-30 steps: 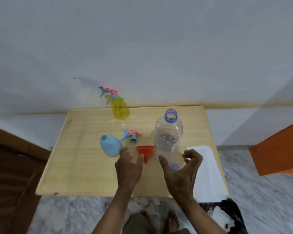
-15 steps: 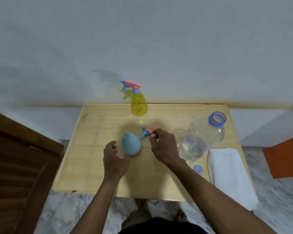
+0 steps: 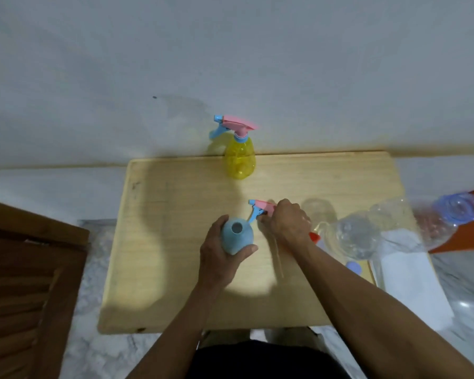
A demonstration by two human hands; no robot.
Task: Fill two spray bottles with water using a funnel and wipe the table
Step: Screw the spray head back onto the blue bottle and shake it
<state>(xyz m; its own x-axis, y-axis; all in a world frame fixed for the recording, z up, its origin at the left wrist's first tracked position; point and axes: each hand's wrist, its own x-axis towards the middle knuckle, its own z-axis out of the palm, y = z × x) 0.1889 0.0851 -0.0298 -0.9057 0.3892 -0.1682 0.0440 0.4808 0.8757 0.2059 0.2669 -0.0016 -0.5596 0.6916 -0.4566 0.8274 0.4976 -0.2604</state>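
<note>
Left hand [image 3: 219, 258] fingers wrap blue bottle [image 3: 236, 236]; right hand [image 3: 286, 221] fingers grip sprayer head [image 3: 260, 208].

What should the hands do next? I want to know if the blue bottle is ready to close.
Probably lift the spray head over and seat it on the blue bottle. Its neck is open and upright in the left hand, and the right hand holds the spray head beside it.

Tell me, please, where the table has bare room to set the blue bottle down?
The widest bare patch is the table's left part, from the left edge to the blue bottle and left hand. The near strip is partly under the forearms. The right is crowded: water bottle, cap, funnel, cloth.
</note>
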